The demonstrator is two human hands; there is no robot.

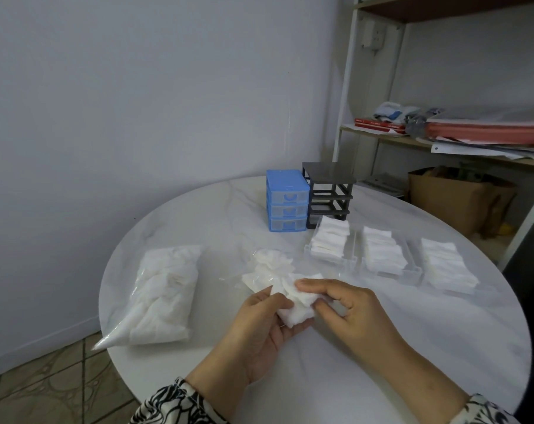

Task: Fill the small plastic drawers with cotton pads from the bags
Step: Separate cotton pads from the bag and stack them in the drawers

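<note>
Behind both hands (305, 316), 3 seemingly full drawers (385, 255) flank blue organizer (287, 200).

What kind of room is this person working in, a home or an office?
Probably a spare room or small home office, though I can't be sure. A round white marble-look table stands in a corner on a tiled floor, beside a metal shelf stacked with papers and folders and a cardboard box.
</note>
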